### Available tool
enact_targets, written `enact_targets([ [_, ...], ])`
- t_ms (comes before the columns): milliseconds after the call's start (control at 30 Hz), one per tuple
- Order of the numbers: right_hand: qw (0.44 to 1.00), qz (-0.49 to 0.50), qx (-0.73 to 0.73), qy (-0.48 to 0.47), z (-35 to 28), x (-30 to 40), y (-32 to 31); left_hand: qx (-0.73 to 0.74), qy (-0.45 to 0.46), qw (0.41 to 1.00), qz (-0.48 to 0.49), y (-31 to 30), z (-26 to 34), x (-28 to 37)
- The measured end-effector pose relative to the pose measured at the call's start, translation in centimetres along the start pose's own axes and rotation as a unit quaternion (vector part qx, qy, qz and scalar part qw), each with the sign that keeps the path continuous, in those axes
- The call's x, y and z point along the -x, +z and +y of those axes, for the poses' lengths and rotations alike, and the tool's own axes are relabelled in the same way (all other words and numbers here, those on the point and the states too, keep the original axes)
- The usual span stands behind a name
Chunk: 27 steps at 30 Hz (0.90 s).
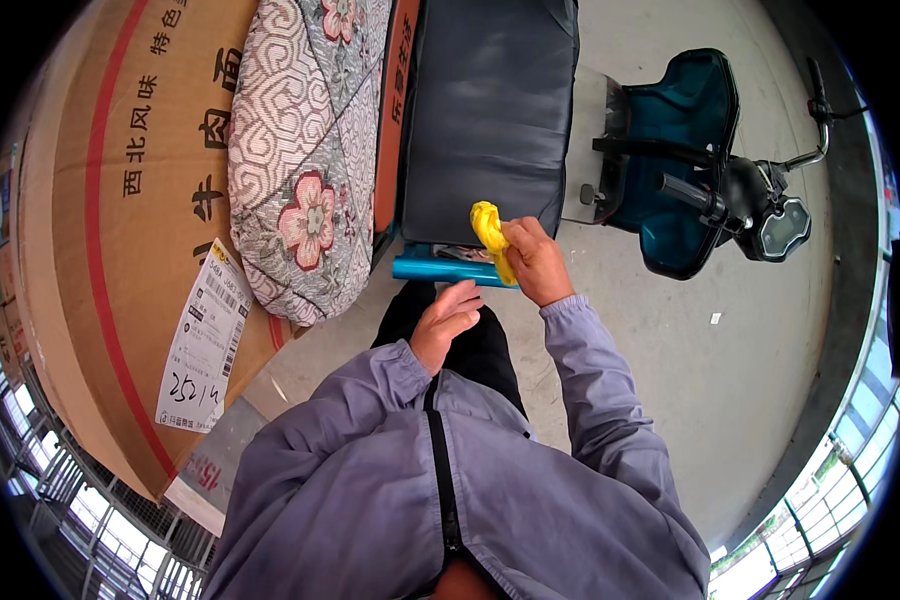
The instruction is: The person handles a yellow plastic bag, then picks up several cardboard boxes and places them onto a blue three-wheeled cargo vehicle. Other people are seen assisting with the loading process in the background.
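My right hand [538, 259] grips a bunched piece of thin yellow material [487, 229], cloth or plastic, I cannot tell which. Its crumpled end stands up above my fingers, over the front edge of a black padded seat [487, 127]. My left hand [445, 319] holds nothing, and its fingers are a little apart. It hovers near my waist, close to the glossy blue panel [439, 269] of an electric vehicle. Between this panel and the seat, some patterned fabric [457, 253] shows in a gap.
A quilted floral cushion [307, 150] leans left of the seat, against an orange-brown panel [396, 112]. Further left towers a large cardboard box [82, 225] bearing printing and a shipping label [204, 337]. To the right are the vehicle's teal front shield [679, 112] and handlebar grip [686, 193].
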State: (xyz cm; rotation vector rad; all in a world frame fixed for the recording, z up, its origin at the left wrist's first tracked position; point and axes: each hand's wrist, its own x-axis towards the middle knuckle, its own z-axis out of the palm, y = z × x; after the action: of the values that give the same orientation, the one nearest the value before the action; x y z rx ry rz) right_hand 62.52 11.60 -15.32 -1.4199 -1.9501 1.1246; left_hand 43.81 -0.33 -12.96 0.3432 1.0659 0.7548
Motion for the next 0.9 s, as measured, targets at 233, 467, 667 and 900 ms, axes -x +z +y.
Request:
enact_targets([
  [233, 0.957, -0.190, 0.217, -0.018, 4.2, -6.5, 8.9, 0.027, -0.046, 0.997, 0.051, -5.0, -1.3, 2.4],
  [467, 0.903, -0.377, 0.206, 0.000, 7.3, -6.9, 14.8, 0.062, -0.061, 0.991, 0.104, -7.4, -3.7, 3.0],
  [667, 0.858, -0.458, 0.232, -0.014, 8.6, -7.5, 17.0, 0.076, -0.078, 0.986, 0.123, -8.5, -4.5, 3.1],
  [900, 0.860, -0.442, 0.254, 0.027, 7.7, -7.9, 17.0, 0.087, -0.077, 0.983, 0.140, -9.5, -5.1, 3.2],
])
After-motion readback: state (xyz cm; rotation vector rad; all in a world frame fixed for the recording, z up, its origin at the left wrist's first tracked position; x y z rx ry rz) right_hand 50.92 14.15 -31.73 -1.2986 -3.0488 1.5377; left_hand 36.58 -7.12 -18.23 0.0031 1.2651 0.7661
